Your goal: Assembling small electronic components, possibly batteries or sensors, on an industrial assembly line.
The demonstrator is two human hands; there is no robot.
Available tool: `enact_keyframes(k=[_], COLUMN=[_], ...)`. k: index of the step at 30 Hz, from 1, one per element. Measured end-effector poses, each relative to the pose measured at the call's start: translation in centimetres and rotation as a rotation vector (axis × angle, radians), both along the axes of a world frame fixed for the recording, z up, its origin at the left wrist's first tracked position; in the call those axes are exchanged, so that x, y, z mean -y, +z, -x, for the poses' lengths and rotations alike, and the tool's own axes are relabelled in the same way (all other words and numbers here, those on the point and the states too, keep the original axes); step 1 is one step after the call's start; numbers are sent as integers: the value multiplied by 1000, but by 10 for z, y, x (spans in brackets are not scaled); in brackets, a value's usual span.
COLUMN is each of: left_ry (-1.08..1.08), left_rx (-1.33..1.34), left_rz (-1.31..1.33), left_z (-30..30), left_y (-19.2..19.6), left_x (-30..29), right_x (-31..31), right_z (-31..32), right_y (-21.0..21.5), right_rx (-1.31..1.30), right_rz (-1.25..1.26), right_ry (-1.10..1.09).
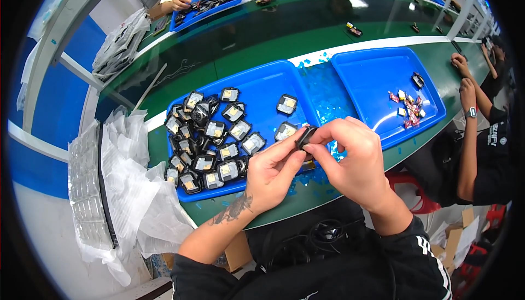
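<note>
Working over the green bench [273,37], just right of the big blue plastic tray [262,86], your left hand [270,174] and right hand [353,160] both pinch the small black square part [305,136]; keep each grip steady.

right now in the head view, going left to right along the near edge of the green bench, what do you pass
Pile of clear plastic bags → blue tray of small black parts → left hand → small black part pinched by both hands → right hand → second blue tray with a few small pieces → a seated person's forearm.
</note>
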State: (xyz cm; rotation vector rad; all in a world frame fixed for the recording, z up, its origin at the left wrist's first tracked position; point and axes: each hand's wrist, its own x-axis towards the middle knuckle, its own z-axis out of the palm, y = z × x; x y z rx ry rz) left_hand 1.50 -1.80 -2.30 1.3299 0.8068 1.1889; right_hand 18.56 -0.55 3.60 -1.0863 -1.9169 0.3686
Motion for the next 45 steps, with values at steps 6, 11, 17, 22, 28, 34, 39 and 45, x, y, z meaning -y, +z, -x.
enact_keyframes(k=[6,11,17,22,28,34,39,45], left_ry=[-55,-54,15,125,89,154,42,-128], left_rx=[116,72,128,303,-110,-488,-502,-348], left_rz=[39,-20,81,154,-168,-591,-557,-183], left_z=[-2,0,-5,-3,9,10,15,11], left_y=[5,9,10,16,17,17,20,19], left_x=[-2,-2,-5,-11,-10,-11,-10,-15], right_x=[-3,1,-15,1,9,10,4,9], right_z=[3,-1,-3,-13,-8,-16,-30,-32], right_y=[-11,-1,-22,-25,-31,-27,-25,-28], right_rx=[42,-10,-225,-494,-598,-630,-591,-403], right_rz=[-131,7,63,527,515,598,675,481], right_ry=[-29,-70,33,144,180,283,365,257])
